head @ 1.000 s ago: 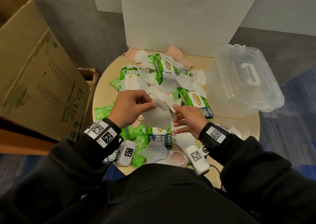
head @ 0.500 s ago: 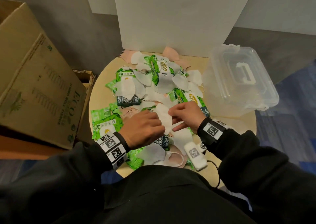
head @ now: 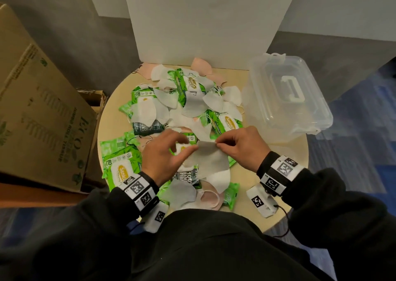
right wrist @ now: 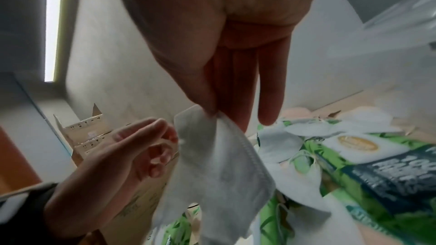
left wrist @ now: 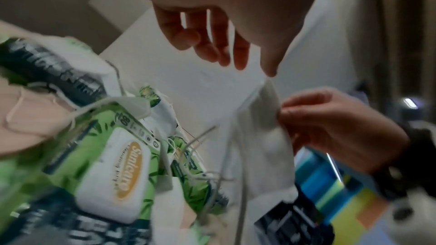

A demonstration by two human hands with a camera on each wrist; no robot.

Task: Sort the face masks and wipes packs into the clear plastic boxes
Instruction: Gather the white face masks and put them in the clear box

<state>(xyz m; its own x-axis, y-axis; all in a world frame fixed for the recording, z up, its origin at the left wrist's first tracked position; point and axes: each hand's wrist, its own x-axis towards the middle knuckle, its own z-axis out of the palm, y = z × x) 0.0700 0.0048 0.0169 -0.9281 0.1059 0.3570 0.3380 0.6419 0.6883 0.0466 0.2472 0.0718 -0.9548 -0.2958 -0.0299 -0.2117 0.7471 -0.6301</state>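
Pinching a grey mask (head: 211, 158), the right hand (head: 240, 146) hides packs; left hand's (head: 165, 156) grip loose.

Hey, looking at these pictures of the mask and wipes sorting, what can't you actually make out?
- Left hand: blurred in the head view, so whether it touches the grey mask pinched by the right hand is unclear.
- Clear plastic box: head view, the lid's glare hides its contents.
- Wipes packs: masks cover several, so no count.
- Small print on packs: too small or blurred in the wrist views.
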